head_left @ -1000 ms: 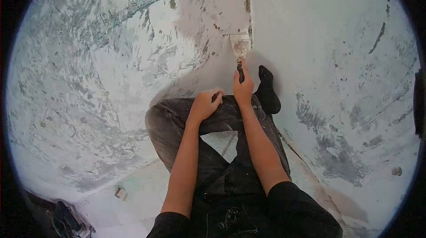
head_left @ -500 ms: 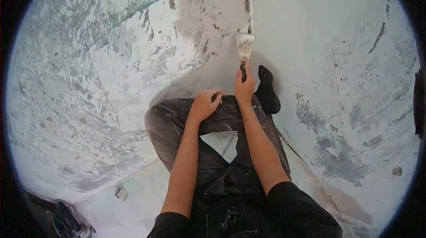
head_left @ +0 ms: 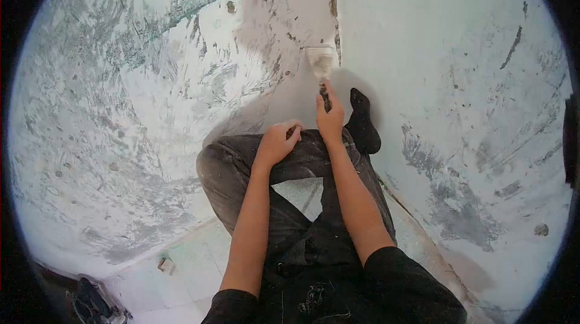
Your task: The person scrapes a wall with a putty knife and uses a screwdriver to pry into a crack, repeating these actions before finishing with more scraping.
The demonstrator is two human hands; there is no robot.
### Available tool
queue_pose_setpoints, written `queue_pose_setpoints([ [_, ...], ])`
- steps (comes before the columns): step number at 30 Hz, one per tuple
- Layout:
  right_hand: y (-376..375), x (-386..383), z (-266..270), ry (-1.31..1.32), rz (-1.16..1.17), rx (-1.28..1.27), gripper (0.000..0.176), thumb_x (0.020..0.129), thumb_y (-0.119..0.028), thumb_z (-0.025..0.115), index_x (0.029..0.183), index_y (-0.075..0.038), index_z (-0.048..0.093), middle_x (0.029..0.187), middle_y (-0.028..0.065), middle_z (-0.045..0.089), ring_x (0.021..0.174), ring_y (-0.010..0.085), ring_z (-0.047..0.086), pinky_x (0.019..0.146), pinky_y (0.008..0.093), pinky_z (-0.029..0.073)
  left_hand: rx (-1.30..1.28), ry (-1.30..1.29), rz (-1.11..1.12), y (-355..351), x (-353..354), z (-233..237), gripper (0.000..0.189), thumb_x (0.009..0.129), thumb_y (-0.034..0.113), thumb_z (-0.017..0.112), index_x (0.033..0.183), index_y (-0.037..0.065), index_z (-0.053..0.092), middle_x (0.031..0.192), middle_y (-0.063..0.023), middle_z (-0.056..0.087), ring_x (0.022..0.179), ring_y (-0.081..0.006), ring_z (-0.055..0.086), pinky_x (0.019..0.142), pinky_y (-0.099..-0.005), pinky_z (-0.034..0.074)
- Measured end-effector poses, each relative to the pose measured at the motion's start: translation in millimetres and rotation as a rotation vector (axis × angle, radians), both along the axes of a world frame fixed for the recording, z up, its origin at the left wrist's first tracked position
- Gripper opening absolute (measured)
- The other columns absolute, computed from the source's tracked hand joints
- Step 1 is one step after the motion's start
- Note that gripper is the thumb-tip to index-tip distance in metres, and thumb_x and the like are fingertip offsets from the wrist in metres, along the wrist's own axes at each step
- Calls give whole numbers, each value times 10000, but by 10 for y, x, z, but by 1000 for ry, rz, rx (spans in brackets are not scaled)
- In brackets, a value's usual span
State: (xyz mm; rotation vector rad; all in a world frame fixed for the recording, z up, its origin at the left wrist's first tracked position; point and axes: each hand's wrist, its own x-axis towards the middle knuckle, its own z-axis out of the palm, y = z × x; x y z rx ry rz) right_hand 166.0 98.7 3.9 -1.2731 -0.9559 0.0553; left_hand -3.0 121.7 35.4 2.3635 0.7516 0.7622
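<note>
My right hand [head_left: 330, 119] is closed around the dark handle of a putty knife [head_left: 321, 65], index finger stretched along it. The wide, whitish-smeared blade points up and lies at the wall [head_left: 284, 16], just left of the corner crack [head_left: 336, 28]; whether its edge presses on the surface is hard to tell. On my bent leg in dark trousers [head_left: 226, 158] rests my left hand [head_left: 278, 144], its fingers curled in, and I see nothing held in them.
A foot in a black sock [head_left: 362, 119] stands against the right-hand wall [head_left: 411, 34]. Both walls have grey scraped patches and pits. A small block [head_left: 165, 265] lies on the floor at lower left, near a dark object [head_left: 90, 303].
The putty knife has shifted left, from the corner crack onto the left wall, and its blade tilts more to the left. My left hand stays put.
</note>
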Motion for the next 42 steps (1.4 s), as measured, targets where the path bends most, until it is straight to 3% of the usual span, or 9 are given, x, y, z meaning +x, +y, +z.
queue_pose_setpoints([
  [7, 3, -9, -2, 2, 15, -11, 432, 965, -133, 534, 1394, -85, 519, 1315, 199, 601, 1235, 366, 560, 1020, 400, 422, -51, -12, 13, -30, 2, 35, 179, 906, 169, 576, 989, 37, 666, 770, -132, 683, 750, -313, 665, 723, -385, 503],
  [16, -14, -32, -56, 302, 13, -52, 484, 930, -113, 525, 1399, -41, 434, 975, 207, 645, 916, 344, 637, 822, 425, 468, -49, -19, 21, -54, -6, 62, 188, 900, 153, 589, 1015, 29, 670, 783, -148, 688, 768, -311, 678, 727, -378, 509],
  [22, -162, 104, -29, 53, -118, 13, 411, 892, -84, 570, 1296, -25, 513, 991, 193, 649, 887, 323, 632, 834, 422, 476, -23, -19, 29, -41, -19, 7, 197, 897, 163, 594, 1023, 34, 671, 821, -160, 692, 793, -324, 674, 741, -391, 509],
  [24, -121, 171, -84, 46, -122, 13, 409, 884, -20, 598, 1290, -26, 547, 1038, 127, 645, 864, 202, 635, 792, 322, 498, -57, 42, 37, -80, -22, 122, 215, 897, 195, 582, 1012, 36, 671, 883, -183, 690, 844, -366, 660, 762, -430, 504],
  [27, -145, 182, -29, -252, -293, 76, 381, 875, -13, 630, 1253, -25, 588, 1016, 119, 648, 801, 193, 645, 710, 294, 515, -20, 18, 20, -56, -42, 71, 225, 900, 213, 566, 996, 39, 672, 913, -196, 687, 858, -385, 649, 776, -448, 501],
  [31, -262, 329, 118, -293, -345, -26, 358, 832, -25, 658, 1184, 11, 605, 1002, 144, 663, 893, 274, 645, 823, 379, 506, -27, -34, 39, -59, -31, -3, 227, 900, 215, 557, 991, 44, 675, 917, -196, 686, 876, -384, 643, 789, -459, 497],
  [35, -426, 411, 527, 85, -107, 209, 270, 850, 17, 663, 1117, 42, 633, 943, 90, 661, 745, 144, 626, 648, 265, 507, 85, -31, 25, -88, -39, -55, 196, 894, 183, 557, 980, 47, 668, 916, -177, 678, 882, -374, 638, 795, -458, 503],
  [39, -372, 525, 878, 209, -81, 197, 242, 871, -34, 649, 1098, 49, 640, 908, 77, 664, 708, 122, 582, 643, 254, 476, 136, -36, 26, -183, -45, -43, 162, 880, 167, 578, 968, 53, 651, 930, -154, 662, 894, -362, 633, 800, -444, 507],
  [42, -119, 699, 964, 252, 17, 310, 295, 985, -220, 564, 1140, 16, 649, 713, 11, 555, 540, 83, 397, 490, 224, 332, 123, -37, 10, -264, -84, 13, 165, 862, 139, 596, 991, 44, 638, 944, -146, 650, 905, -354, 629, 818, -436, 512],
])
